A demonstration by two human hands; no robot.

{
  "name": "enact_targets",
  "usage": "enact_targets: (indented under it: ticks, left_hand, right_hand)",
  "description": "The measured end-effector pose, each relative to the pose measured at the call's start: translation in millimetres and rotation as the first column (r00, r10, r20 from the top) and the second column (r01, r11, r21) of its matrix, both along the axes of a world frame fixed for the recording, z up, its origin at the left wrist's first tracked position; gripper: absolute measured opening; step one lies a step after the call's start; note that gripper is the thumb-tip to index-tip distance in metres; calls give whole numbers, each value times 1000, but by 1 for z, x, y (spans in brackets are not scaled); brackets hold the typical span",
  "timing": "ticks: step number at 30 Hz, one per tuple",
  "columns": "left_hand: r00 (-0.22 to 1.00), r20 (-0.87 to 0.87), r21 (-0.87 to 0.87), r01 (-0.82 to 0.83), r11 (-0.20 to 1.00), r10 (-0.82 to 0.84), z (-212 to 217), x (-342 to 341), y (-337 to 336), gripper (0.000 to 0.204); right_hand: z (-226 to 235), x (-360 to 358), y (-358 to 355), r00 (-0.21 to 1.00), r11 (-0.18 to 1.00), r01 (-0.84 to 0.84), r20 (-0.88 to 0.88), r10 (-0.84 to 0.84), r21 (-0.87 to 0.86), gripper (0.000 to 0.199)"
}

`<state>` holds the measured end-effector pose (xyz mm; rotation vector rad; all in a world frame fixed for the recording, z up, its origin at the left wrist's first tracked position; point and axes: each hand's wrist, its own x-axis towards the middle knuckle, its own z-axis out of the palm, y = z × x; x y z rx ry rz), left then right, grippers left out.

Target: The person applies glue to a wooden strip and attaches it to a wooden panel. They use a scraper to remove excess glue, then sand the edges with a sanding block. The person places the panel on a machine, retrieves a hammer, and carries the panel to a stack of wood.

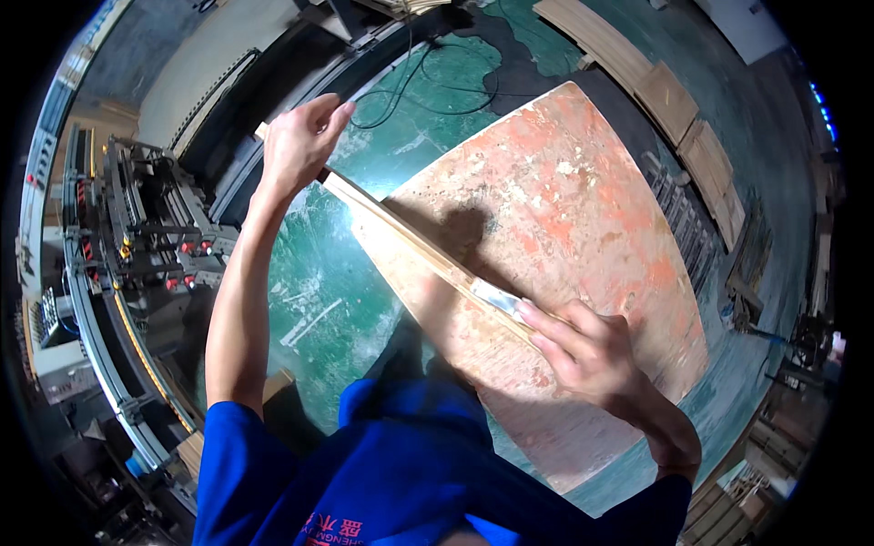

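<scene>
Wooden strip [410, 241] between both hands' grips

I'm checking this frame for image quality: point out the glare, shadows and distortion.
In the head view, glare whitens the wooden strip near the left hand and the green floor beside it; a dark shadow falls on the reddish board just behind the strip; the right hand is sharply lit; fisheye bending curves the machine rails at the left, and the corners are black.
</scene>
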<state>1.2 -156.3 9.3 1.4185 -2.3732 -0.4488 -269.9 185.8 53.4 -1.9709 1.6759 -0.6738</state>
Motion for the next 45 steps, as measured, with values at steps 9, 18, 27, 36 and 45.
enact_targets:
  ticks: [9, 18, 27, 36, 45]
  left_hand:
    - [1000, -16, -31, 23, 999, -24, -6, -4, -2, 38]
    - [1000, 18, -14, 19, 1000, -18, -6, 0, -5, 42]
    - [1000, -7, -4, 14, 1000, -14, -12, 3, -4, 42]
    - [1000, 1, -30, 12, 999, -12, -13, 2, -7, 43]
    - [999, -25, -30, 34, 999, -34, -10, 1, -4, 42]
  right_hand:
    - [0, -6, -3, 999, 992, -26, -35, 21, -125, 48]
    - [-12, -19, 6, 1000, 999, 1, -26, -2, -54, 50]
    - [9, -12, -17, 996, 991, -43, -68, 52, 124, 41]
    - [0, -18, -13, 993, 997, -79, 90, 77, 25, 45]
    - [8, -18, -27, 997, 985, -72, 5, 72, 157, 42]
